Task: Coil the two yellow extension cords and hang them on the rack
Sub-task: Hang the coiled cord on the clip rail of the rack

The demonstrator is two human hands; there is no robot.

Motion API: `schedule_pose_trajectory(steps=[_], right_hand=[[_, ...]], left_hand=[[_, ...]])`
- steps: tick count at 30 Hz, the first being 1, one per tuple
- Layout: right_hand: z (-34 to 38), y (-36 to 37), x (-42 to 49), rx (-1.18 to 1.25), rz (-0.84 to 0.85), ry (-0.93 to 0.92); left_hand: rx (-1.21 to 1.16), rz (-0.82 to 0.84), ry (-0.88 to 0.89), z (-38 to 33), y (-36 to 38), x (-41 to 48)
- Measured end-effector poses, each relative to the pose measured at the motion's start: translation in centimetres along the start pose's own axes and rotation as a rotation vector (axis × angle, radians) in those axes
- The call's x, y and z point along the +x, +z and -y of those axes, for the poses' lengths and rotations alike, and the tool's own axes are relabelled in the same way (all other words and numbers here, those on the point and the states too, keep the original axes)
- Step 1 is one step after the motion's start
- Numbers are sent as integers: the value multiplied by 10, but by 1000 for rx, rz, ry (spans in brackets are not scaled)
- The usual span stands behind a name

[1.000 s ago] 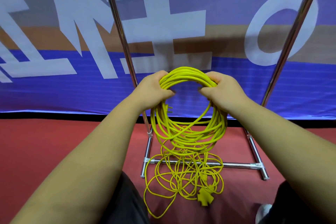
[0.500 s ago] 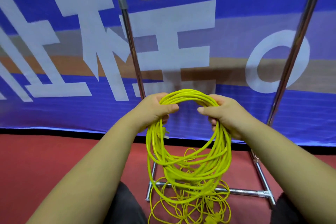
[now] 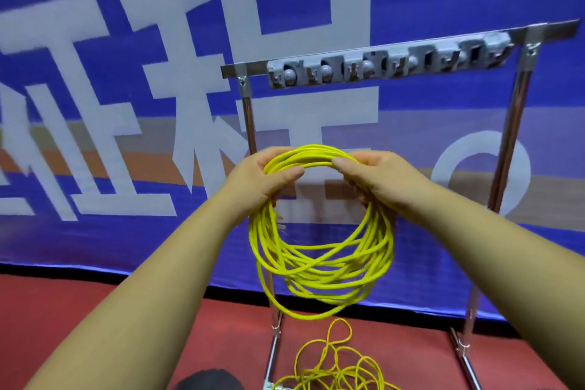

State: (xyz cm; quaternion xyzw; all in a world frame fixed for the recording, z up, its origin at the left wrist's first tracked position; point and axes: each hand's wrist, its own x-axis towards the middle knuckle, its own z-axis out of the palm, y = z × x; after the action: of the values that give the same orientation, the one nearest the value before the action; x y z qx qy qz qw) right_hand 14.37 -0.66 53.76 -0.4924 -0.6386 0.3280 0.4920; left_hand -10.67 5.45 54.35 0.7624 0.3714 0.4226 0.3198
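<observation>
A coiled yellow extension cord hangs in the air in front of the rack, held at its top by both hands. My left hand grips the coil's top left and my right hand grips the top right. The loops droop below the hands in a rough circle. A second yellow cord lies loose and tangled on the red floor beneath. The metal rack stands behind, its top bar carrying a grey strip of hooks above the hands.
A blue banner with large white characters covers the wall behind the rack. The rack's chrome uprights and its floor feet stand on a red floor. A dark knee shows at the bottom edge.
Both hands have lifted the coil upward, clear of the cord on the floor. The view has tilted up, so the rack's top bar and hooks now show fully.
</observation>
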Motion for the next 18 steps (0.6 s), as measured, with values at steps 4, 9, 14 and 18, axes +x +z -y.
schedule_pose_trajectory(steps=[4, 9, 14, 18], right_hand=[[39, -8, 25, -166, -66, -114], [86, -16, 55, -427, -182, -302], [112, -24, 93, -612, -231, -374], [123, -27, 122, -776, -297, -371]], left_hand=[[130, -121, 70, -33, -22, 27], [352, -227, 212, -63, -50, 58], [593, -268, 282, -91, -75, 100], [633, -255, 296, -100, -89, 129]])
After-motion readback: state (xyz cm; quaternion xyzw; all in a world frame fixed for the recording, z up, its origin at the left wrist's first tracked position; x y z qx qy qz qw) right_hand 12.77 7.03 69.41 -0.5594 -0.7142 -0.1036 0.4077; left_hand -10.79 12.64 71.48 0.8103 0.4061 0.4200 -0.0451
